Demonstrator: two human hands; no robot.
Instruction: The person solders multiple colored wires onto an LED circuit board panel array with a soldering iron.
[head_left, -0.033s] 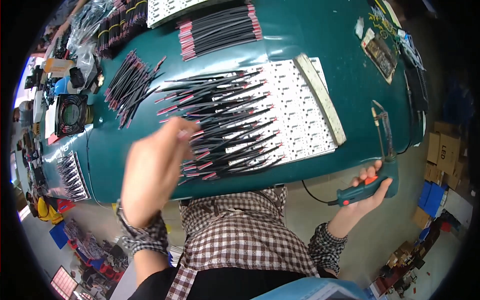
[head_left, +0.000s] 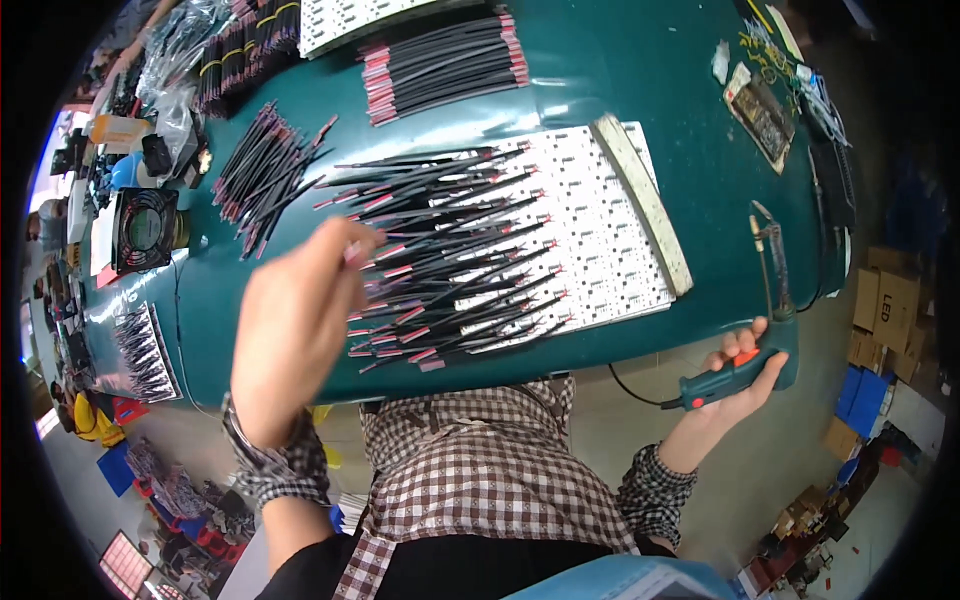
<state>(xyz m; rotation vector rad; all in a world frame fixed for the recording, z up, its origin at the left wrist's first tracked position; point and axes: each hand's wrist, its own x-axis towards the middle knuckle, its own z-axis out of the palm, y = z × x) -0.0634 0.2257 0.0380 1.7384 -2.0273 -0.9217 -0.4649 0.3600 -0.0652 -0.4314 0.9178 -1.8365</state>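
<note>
My left hand (head_left: 295, 325), slightly blurred, is closed in a pinch over the left ends of a row of black wires (head_left: 450, 225). What its fingertips hold, if anything, is hidden. The wires have reddish ends and lie roughly side by side, their right ends on a white circuit board panel (head_left: 600, 225) with small dark parts. At the table's right front, my right hand (head_left: 748, 385) grips a green soldering gun (head_left: 735, 383) with a red-orange trigger. Its metal tip and a thin tube beside it point away from me, apart from the panel.
A pale bar (head_left: 645, 205) lies across the panel's right side. Loose wires (head_left: 265, 175) are heaped at left; a neat wire bundle (head_left: 450, 65) lies behind. A black fan (head_left: 146, 231) stands at the left edge. A dirty flat tray (head_left: 762, 115) sits at far right. The gun's cord (head_left: 640, 396) trails leftward.
My left hand has shifted slightly left and away from me, over the wires' left ends. My right hand and the soldering gun are nearly unchanged.
</note>
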